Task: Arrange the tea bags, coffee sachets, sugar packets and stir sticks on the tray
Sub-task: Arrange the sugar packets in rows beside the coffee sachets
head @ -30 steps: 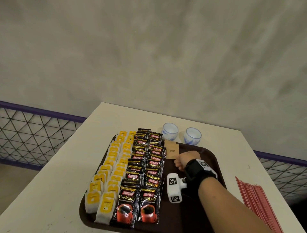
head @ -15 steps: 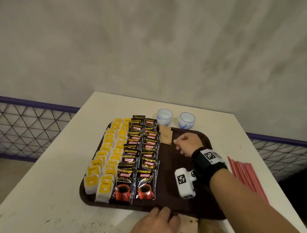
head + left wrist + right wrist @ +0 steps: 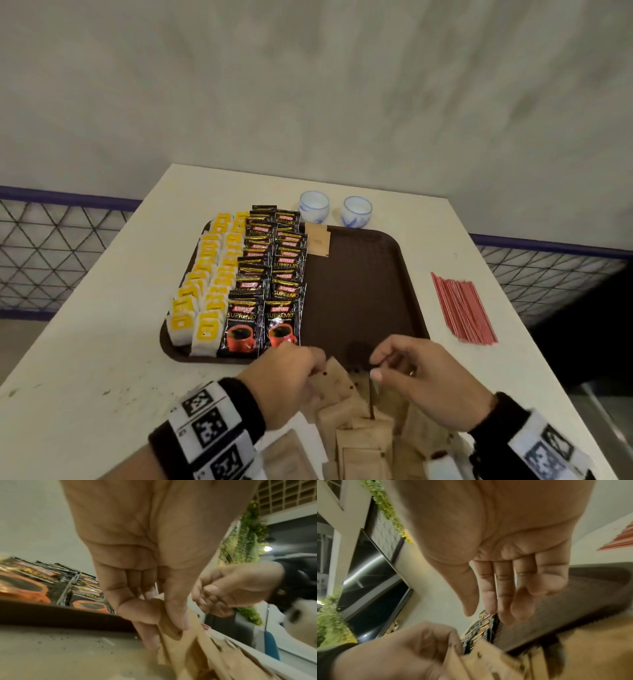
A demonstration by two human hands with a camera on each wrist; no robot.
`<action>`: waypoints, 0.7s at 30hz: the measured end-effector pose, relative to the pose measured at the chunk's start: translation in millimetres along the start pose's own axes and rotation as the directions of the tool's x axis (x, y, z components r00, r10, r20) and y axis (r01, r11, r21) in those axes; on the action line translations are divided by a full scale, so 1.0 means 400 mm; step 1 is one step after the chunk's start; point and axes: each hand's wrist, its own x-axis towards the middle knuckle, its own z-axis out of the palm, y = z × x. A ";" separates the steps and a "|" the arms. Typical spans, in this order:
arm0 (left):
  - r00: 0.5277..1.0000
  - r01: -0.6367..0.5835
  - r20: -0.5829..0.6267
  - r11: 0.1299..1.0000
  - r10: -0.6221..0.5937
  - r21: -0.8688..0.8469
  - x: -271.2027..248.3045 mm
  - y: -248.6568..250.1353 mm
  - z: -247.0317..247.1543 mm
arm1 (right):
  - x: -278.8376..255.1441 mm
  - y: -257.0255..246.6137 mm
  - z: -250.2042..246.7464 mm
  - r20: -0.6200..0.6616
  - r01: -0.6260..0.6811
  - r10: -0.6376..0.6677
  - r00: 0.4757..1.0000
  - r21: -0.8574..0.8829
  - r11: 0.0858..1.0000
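- Head view: take the brown tray (image 3: 359, 291) as your landmark. Tea bags (image 3: 202, 287) fill its left edge in two rows, and coffee sachets (image 3: 270, 274) lie in two rows just to their right. One sugar packet (image 3: 317, 242) sits at the tray's far edge beside the sachets. The stir sticks (image 3: 460, 306) lie on the table (image 3: 102, 342) to the right of the tray, and two cups (image 3: 335, 210) stand beyond its far rim.
- At the tray's near rim, your left hand (image 3: 287, 380) and right hand (image 3: 421, 380) are over a heap of brown sugar packets (image 3: 359, 428).
- Left wrist view: your left hand (image 3: 145, 574) pinches a brown packet (image 3: 169, 626) between thumb and fingers, just off the tray's near edge.
- Right wrist view: your right hand (image 3: 505, 561) has its fingers (image 3: 505, 595) loose and spread, holding nothing, above the tray's near rim (image 3: 565, 608).
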 end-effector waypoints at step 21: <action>0.802 -0.043 -0.540 0.877 -0.255 -0.479 -0.206 -0.146 -0.228 | 0.001 -0.045 0.030 -0.242 0.024 0.095 0.966 0.444 0.896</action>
